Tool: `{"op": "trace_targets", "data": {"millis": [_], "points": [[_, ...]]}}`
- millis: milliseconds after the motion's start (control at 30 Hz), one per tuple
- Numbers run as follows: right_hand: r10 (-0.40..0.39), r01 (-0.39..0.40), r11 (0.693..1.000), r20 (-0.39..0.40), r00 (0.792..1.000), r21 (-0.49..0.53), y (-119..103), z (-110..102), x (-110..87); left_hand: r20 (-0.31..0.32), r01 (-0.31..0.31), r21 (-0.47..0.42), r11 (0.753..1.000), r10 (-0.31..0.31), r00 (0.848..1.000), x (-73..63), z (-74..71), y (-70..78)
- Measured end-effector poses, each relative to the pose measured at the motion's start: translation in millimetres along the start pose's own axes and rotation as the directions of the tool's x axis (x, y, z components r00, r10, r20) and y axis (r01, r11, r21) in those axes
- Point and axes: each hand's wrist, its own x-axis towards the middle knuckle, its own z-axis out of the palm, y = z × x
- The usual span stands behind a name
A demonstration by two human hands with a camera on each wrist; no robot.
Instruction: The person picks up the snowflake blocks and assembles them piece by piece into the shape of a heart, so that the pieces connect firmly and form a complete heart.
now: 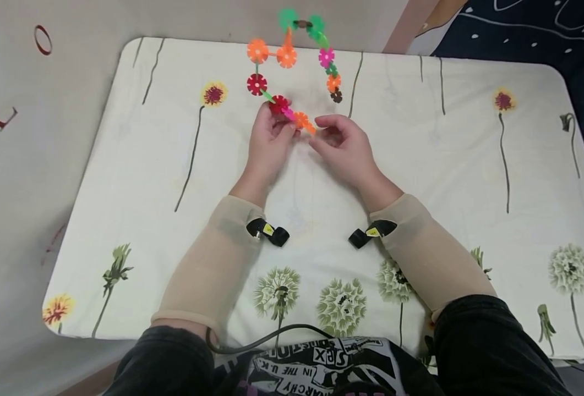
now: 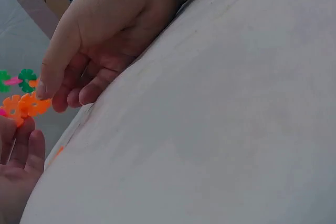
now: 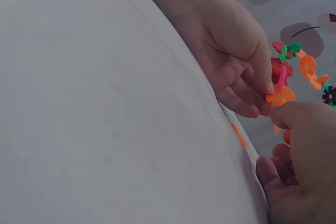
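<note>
A chain of colorful notched plastic snowflake discs (image 1: pixel 257 51) arcs up from the hands in orange, red, green, pink and brown. My left hand (image 1: pixel 268 143) pinches its near end, by a red disc (image 1: pixel 278 104) and an orange disc (image 3: pixel 280 96). On the right, my right hand (image 1: pixel 347 147) has its thumb and forefinger at the outermost orange disc (image 2: pixel 35 103); the thumb overlaps that disc's edge in the left wrist view. The chain's other end, with a brown disc (image 1: pixel 337 96), hangs beyond the right fingertips.
A white cloth with printed flowers covers the table (image 1: pixel 173 247). Past the far edge rises a pale wall (image 1: pixel 197 19); dark patterned fabric (image 1: pixel 544 33) lies at the back right. A black cable (image 1: pixel 292 326) runs along the near edge by the person's body.
</note>
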Motion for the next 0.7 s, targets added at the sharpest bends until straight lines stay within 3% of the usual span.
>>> {"op": "trace_targets", "data": {"millis": [100,200,433,600,700], "points": [[-0.087,0.093,0.988,0.058,0.995,-0.127,0.4,-0.5,-0.3,-0.056,-0.002,-0.042,0.999,-0.001,0.998,-2.7,-0.7,5.0],[-0.094,0.13,0.966,0.168,0.981,-0.223,0.1,-1.3,-0.9,-0.105,-0.014,-0.092,0.996,0.005,0.994,-2.7,-2.0,5.7],[-0.065,0.258,0.868,0.419,0.906,-0.424,-0.9,-1.5,-2.1,-0.179,-0.068,-0.183,0.981,0.035,0.983,4.7,-3.6,-3.0],[-0.149,0.376,0.812,0.463,0.874,-0.447,0.5,-2.0,-0.8,-0.175,-0.066,-0.172,0.983,0.036,0.984,6.3,-3.1,-4.5],[-0.246,0.43,0.804,0.428,0.87,-0.411,2.4,-2.3,-0.2,-0.177,-0.07,-0.165,0.984,0.04,0.983,6.7,-2.8,-4.5]]}}
